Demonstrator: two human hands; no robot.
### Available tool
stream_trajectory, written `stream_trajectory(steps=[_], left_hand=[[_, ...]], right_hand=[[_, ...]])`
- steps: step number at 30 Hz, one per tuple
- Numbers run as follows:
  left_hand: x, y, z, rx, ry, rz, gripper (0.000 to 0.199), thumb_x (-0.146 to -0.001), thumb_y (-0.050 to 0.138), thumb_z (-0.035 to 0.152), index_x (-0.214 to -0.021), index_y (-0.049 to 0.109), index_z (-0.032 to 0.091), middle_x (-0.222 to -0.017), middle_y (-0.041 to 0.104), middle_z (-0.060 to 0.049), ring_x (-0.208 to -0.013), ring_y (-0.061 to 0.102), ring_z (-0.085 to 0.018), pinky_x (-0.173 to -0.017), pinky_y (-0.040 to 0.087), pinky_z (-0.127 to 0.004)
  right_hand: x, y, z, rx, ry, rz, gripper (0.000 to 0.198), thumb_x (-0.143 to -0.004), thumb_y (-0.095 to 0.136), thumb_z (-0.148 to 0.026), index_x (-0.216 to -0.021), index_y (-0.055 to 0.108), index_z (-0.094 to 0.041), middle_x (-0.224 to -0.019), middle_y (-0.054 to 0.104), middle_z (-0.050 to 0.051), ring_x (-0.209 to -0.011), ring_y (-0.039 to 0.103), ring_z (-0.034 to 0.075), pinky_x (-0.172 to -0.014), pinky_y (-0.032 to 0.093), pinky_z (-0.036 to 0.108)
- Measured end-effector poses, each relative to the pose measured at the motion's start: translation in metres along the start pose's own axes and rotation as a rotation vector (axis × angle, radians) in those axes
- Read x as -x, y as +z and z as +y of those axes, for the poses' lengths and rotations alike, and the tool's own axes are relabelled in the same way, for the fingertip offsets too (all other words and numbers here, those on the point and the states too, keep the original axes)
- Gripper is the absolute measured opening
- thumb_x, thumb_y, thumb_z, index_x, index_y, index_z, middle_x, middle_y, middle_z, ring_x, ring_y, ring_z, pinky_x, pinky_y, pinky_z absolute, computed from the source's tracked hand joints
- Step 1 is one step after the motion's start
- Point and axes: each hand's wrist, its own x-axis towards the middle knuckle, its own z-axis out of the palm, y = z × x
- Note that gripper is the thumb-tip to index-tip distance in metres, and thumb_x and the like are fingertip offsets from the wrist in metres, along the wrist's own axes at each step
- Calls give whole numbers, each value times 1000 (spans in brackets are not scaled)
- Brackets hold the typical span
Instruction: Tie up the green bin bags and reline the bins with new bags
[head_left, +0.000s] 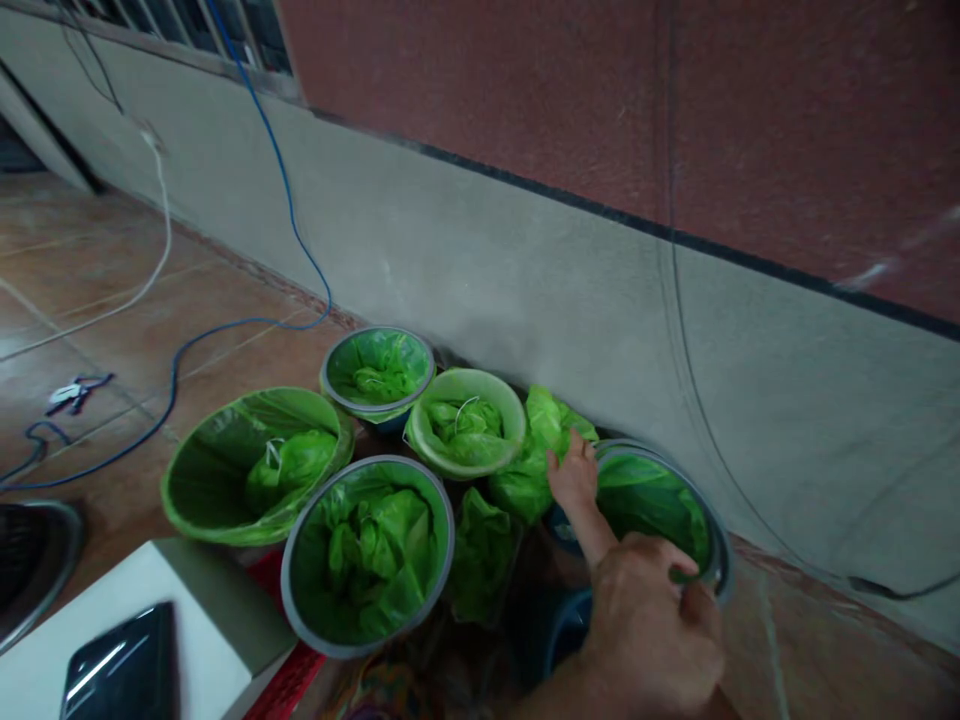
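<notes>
Right hand: fingers curled over the near rim of the grey bin, gripping it.
Left hand: fingers spread, pressing a loose green bag beside that bin.
Grey bin: on the floor against the wall, green-lined.
Nearby: four more green-lined bins.

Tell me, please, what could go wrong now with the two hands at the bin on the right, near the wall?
1. The right hand grips the rim of the rightmost bin; pulling could tear its thin green liner or slip it off the rim.
2. The left hand rests on a loose green bag wedged between bins; it may drag the bag out.
3. The blue cable lies looped on the floor; possibly a trip hazard.
</notes>
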Motion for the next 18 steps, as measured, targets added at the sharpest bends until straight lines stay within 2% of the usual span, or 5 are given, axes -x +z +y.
stream_trajectory(steps=[3,8,12,14,18], left_hand=[[1,0,-3,19,-5,-29,30,-83,51,31,-103,70,21,-100,70,-12,-80,66,-19,-76,53,-31],[2,-5,-7,-13,-22,-19,28,-82,52,31,-101,71,22,-97,71,-12,-85,66,-18,-77,51,-28],[2,-15,2,-37,-14,-13,29,-78,53,26,-99,72,17,-91,71,-11,-80,66,-20,-76,52,-31],[2,-18,6,-46,-4,-15,31,-77,53,26,-99,72,14,-89,71,-11,-78,66,-22,-77,52,-33],[2,-15,6,-62,13,-33,31,-80,50,30,-98,72,15,-90,71,-10,-81,66,-23,-81,52,-35]], right_hand=[[-5,27,8,-31,57,-146,60,-96,34,-33,-145,25,1,-143,31,32,-135,32,36,-104,30,44],[-26,73,11,-128,-43,-386,49,-89,45,-16,-135,44,1,-136,47,25,-130,42,24,-102,34,29],[-42,76,12,-134,-93,-422,48,-85,49,-10,-133,49,-3,-133,52,21,-126,46,22,-104,33,27],[-34,70,10,-105,-55,-360,50,-85,49,-9,-134,48,-2,-137,47,24,-130,41,26,-107,31,31],[24,61,0,-143,29,-37,39,-89,49,-17,-126,56,-8,-138,43,21,-131,41,28,-108,33,36]])
